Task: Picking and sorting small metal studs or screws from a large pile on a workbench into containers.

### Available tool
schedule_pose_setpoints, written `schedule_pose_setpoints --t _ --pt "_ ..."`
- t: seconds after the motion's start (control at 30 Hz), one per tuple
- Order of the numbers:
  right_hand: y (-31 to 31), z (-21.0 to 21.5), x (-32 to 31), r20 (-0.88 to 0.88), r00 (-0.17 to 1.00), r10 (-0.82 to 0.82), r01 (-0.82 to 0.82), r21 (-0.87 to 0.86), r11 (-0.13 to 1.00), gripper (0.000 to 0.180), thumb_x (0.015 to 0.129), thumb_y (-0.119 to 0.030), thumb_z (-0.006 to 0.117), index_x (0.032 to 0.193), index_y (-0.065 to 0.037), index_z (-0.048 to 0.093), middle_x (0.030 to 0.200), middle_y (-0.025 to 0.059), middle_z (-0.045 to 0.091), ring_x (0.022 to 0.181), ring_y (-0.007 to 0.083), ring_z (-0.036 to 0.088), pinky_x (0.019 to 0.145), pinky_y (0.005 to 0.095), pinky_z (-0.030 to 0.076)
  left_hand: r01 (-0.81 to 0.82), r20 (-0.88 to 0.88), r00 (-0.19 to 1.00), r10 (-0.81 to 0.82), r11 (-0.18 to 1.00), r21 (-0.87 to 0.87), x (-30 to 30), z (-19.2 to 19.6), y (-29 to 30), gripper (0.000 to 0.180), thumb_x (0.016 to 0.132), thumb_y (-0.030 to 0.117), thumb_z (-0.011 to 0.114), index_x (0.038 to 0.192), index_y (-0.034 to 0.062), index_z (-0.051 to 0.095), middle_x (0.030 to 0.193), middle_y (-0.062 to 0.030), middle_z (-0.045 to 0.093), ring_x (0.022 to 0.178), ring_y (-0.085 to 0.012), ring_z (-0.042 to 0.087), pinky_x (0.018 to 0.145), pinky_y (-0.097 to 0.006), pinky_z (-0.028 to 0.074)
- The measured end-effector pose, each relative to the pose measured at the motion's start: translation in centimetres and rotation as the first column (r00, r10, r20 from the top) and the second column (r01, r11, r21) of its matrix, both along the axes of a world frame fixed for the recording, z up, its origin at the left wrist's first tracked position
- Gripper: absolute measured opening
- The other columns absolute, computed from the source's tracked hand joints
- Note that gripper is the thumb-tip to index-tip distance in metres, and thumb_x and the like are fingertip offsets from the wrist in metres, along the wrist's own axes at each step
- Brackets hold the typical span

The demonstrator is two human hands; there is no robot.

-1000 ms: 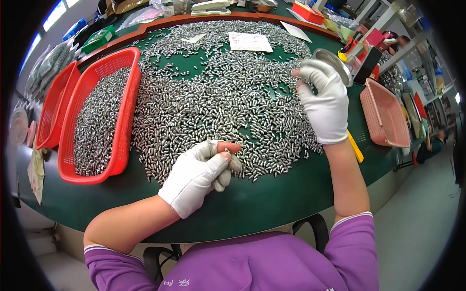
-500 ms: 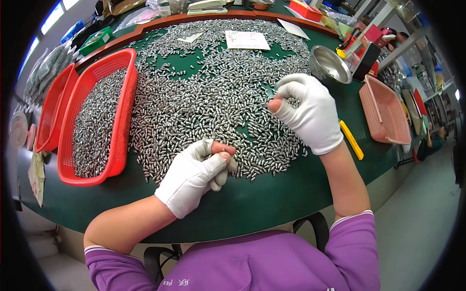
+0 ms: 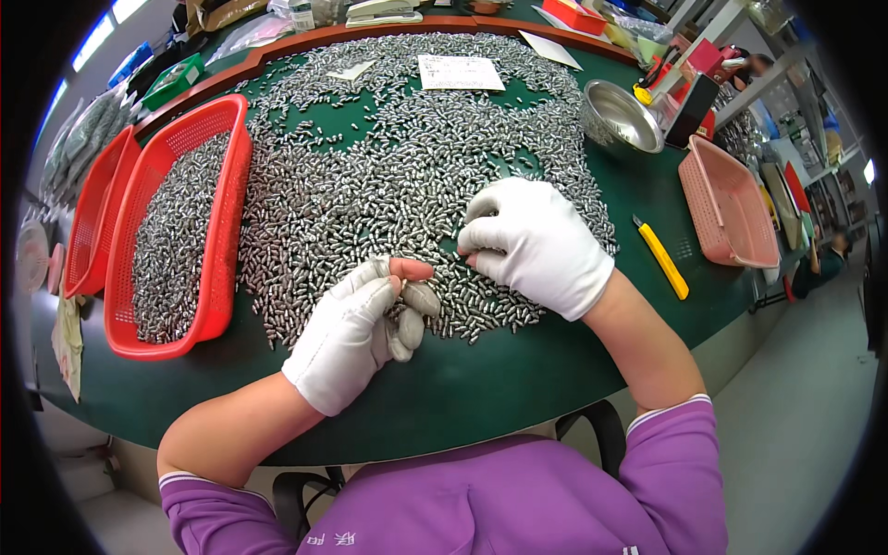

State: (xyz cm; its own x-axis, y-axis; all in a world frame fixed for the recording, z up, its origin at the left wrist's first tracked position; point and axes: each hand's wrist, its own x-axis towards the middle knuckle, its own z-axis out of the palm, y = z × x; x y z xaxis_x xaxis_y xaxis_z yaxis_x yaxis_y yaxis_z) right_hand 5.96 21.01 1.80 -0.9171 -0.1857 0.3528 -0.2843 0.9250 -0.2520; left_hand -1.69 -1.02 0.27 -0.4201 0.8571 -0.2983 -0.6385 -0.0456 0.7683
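Metal pieces [image 3: 370, 199] beneath the curled fingers [image 3: 421, 298] of left hand [image 3: 338, 333] and right hand [image 3: 546, 245], any grip unclear

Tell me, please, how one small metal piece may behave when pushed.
The metal pieces look rounded and elongated, so one would probably roll, though crowded neighbours may stop it. Their shiny surface suggests it could be slippery.

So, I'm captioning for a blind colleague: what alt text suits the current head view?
A person's white-gloved left hand and right hand are over a spread of small silvery metal parts on a green table. A red perforated basket of similar parts stands at left; a metal bowl, yellow utility knife and pink perforated basket are at right.
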Motion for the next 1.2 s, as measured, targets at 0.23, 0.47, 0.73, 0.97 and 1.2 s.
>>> schedule_pose_setpoints --t 0.23,0.47,0.73,0.97,1.2 --pt "-0.5 -0.1 -0.5 -0.102 0.992 0.069 -0.053 0.154 0.987 0.012 0.066 -0.010 0.069 0.076 -0.012 0.063 0.082 0.0045 0.059 0.081 0.0240 0.060 0.072 0.0359 0.049 0.022 0.027 0.999 -0.021 1.000 -0.019 -0.1 -0.2 0.0 0.024 0.095 0.030 0.056 0.108 0.0094 0.055 0.090 -0.0025 0.062 0.068 -0.0086 0.052 0.059 -0.020 0.041" --pt "-0.9 -0.5 -0.9 -0.081 0.995 0.056 -0.041 0.172 0.984 0.010 0.068 -0.008 0.068 0.075 -0.008 0.061 0.083 0.0054 0.058 0.081 0.0256 0.059 0.072 0.0366 0.049 0.031 0.031 0.999 -0.029 0.999 -0.044 -0.1 -0.1 -0.1 0.021 0.094 0.028 0.058 0.105 0.0103 0.055 0.090 -0.0018 0.062 0.067 -0.0078 0.052 0.059 -0.020 0.041" --pt "-2.3 0.1 -1.0 -0.211 0.959 0.191 -0.234 -0.202 0.951 0.017 0.066 -0.007 0.072 0.078 -0.005 0.061 0.078 0.0077 0.060 0.073 0.0283 0.061 0.064 0.0374 0.050 0.069 -0.014 0.997 -0.072 0.988 -0.137 0.1 0.6 0.2 0.027 0.090 0.025 0.065 0.108 0.0100 0.051 0.088 0.0007 0.059 0.068 -0.0059 0.049 0.059 -0.019 0.038" --pt "-3.0 0.2 -0.8 -0.214 0.952 0.218 -0.273 -0.275 0.922 0.017 0.067 -0.007 0.072 0.081 -0.005 0.063 0.078 0.0074 0.062 0.071 0.0272 0.061 0.062 0.0364 0.051 0.073 -0.037 0.996 -0.081 0.983 -0.170 0.2 0.5 0.2 0.022 0.091 0.024 0.064 0.104 0.0115 0.051 0.086 0.0009 0.057 0.065 -0.0062 0.048 0.057 -0.019 0.037" --pt "-0.9 -0.2 -0.5 -0.148 0.988 -0.044 0.025 -0.127 0.992 0.013 0.067 -0.004 0.072 0.078 -0.005 0.065 0.086 0.0080 0.062 0.080 0.0277 0.061 0.072 0.0365 0.050 0.053 0.012 0.999 -0.052 0.993 -0.110 0.0 0.3 0.1 0.015 0.096 0.025 0.055 0.101 0.0110 0.055 0.085 0.0015 0.059 0.065 -0.0064 0.052 0.057 -0.019 0.040"
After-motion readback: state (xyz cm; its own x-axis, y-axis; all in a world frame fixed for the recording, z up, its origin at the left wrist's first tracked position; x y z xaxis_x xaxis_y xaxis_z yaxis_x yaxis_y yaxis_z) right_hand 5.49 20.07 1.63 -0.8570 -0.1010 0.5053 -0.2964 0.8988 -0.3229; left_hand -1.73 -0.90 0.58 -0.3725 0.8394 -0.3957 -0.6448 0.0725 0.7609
